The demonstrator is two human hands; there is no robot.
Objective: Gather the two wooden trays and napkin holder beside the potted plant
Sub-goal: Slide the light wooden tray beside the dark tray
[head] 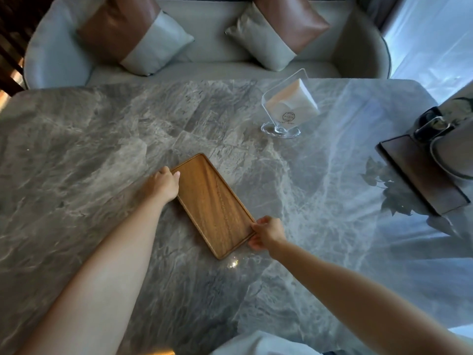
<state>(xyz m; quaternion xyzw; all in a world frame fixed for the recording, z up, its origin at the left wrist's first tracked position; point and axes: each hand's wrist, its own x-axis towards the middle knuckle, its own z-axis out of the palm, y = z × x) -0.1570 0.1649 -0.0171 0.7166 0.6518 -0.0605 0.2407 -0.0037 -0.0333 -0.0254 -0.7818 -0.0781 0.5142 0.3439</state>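
Note:
A light wooden tray (213, 204) lies slanted on the grey marble table (102, 139) near the middle. My left hand (163, 184) grips its far left edge, thumb over the rim. My right hand (267, 233) grips its near right corner. A clear napkin holder (289, 106) with white napkins stands farther back to the right, apart from both hands. At the right edge a dark wooden tray (419, 175) lies under a pale pot (453, 149); the plant itself is mostly out of frame, only its reflection shows.
A pale sofa (212, 65) with two brown-and-grey cushions runs along the table's far side. A dark round object (430, 126) sits by the pot. A bright window lies to the right. White cloth shows at the bottom edge.

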